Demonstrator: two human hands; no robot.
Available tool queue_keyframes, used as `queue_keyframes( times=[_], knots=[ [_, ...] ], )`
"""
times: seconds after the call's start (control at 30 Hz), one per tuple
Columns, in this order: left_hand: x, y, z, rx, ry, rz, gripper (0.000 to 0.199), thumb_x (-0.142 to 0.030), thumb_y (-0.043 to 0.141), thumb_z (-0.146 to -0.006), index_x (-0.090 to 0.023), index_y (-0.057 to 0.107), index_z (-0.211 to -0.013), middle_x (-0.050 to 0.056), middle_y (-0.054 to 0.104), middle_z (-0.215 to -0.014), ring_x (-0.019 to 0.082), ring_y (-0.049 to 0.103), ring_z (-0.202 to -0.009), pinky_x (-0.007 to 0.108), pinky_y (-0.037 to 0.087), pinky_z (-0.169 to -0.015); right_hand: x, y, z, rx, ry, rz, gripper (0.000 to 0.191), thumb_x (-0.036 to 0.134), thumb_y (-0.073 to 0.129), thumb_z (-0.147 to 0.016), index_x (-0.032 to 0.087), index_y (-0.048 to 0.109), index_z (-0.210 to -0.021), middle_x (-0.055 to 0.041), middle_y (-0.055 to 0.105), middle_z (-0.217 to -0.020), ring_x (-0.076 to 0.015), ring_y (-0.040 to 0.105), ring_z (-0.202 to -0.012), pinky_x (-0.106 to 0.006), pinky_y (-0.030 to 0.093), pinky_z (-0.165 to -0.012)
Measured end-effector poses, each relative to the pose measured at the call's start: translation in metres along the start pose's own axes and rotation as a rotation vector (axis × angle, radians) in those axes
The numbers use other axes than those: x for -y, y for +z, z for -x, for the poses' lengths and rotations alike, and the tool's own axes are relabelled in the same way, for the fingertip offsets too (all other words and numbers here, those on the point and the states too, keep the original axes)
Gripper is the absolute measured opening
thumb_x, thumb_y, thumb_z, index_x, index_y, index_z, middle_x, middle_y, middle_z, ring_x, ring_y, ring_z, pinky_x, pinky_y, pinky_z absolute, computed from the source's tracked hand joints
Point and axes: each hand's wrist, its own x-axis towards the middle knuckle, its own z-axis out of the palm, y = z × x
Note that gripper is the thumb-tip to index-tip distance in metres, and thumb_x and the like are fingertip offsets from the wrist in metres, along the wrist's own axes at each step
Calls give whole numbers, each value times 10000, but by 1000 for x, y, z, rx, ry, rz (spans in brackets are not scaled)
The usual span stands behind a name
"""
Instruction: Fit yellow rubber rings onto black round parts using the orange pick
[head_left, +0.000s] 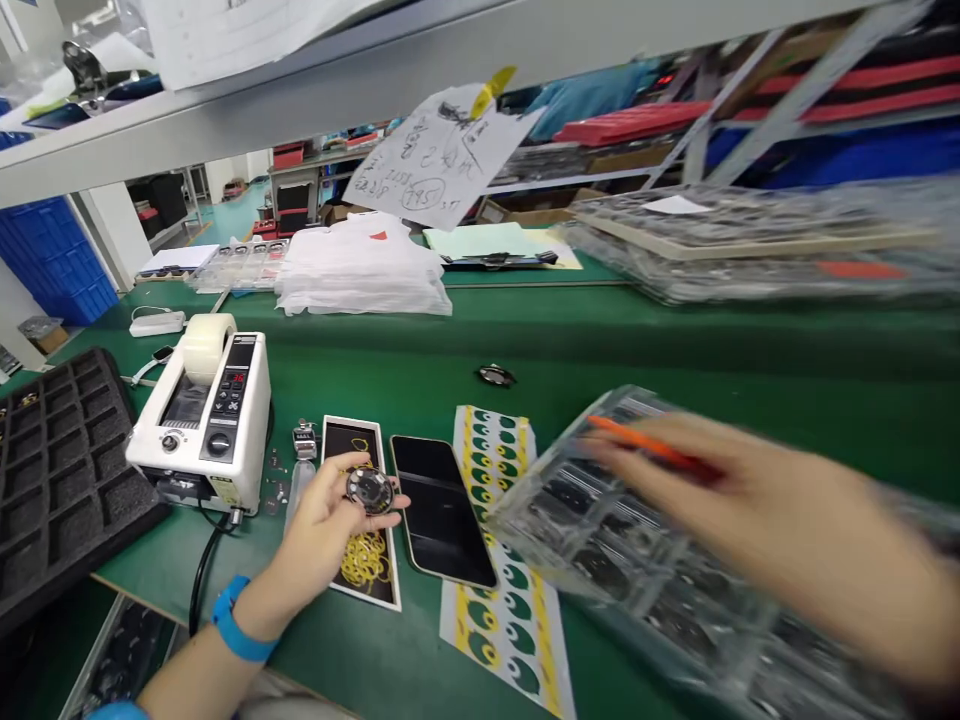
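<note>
My left hand, with a blue band at the wrist, holds a round dark disc-shaped part between thumb and fingers. It is above a white-rimmed box with yellow rings in it. My right hand, smeared by motion, grips a slim orange pen-shaped tool. Beneath that hand lies a clear plastic tray with dark round parts in its compartments. A black-screened phone sits between the hands, partly on a sheet of green and yellow stickers.
At left stands a white tape dispenser, beside a black compartment tray. A small metal counter is near the box. Another dark part lies farther back. White bags and stacked trays line the rear, under a shelf beam.
</note>
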Motion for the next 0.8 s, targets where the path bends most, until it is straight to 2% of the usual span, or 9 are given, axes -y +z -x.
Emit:
queue_keyframes(
  times=[0.07,0.13,0.2,0.27,0.37,0.53,0.63,0.8],
  knots=[
    [-3,1,1,-1,12,-28,402,-297,658,-814,-212,553,-1193,93,682,-1163,284,690,-1087,459,531,-982,24,24,5,125,-29,-121,440,631,648,-806,221,677,-649,-80,656,-756,-195,592,-656,-310,426,-538],
    [-6,2,2,2,13,-60,446,-355,665,-831,-216,548,-1238,103,674,-1193,291,674,-1114,471,521,-995,49,44,12,160,-25,-271,384,565,625,-844,232,676,-659,-67,642,-754,-197,575,-679,-313,436,-575],
    [-8,3,3,10,12,-87,482,-389,677,-830,-216,550,-1262,106,669,-1210,287,654,-1144,470,520,-1002,66,59,20,193,46,-377,334,512,634,-834,228,678,-663,-49,612,-756,-166,519,-611,-289,410,-532],
    [-9,4,4,19,18,-120,496,-399,692,-825,-219,560,-1268,104,660,-1233,275,630,-1173,460,521,-1009,71,68,28,227,126,-462,300,472,651,-808,217,669,-652,-43,600,-784,-138,460,-566,-273,382,-502],
    [-8,5,7,35,34,-173,507,-405,698,-829,-230,564,-1286,97,641,-1264,251,620,-1174,440,520,-1022,67,71,38,264,232,-575,250,422,669,-777,206,659,-652,-48,602,-823,-141,473,-605,-261,371,-502],
    [-9,12,10,87,63,-234,511,-400,659,-870,-239,536,-1338,92,634,-1294,196,677,-1037,417,511,-1042,66,71,44,259,293,-686,155,326,658,-768,203,672,-673,-52,590,-844,-180,573,-778,-271,474,-624],
    [-10,15,11,106,52,-272,512,-412,639,-883,-239,524,-1351,99,633,-1302,207,672,-1065,410,510,-1046,70,70,43,257,278,-686,143,297,636,-770,203,675,-669,-42,574,-828,-159,566,-730,-260,498,-608],
    [-9,15,11,99,68,-308,512,-413,642,-881,-241,524,-1349,106,641,-1294,228,670,-1087,402,528,-1018,73,73,45,212,240,-623,138,262,616,-774,202,671,-663,-31,565,-807,-132,540,-646,-236,470,-524]
  ],
)
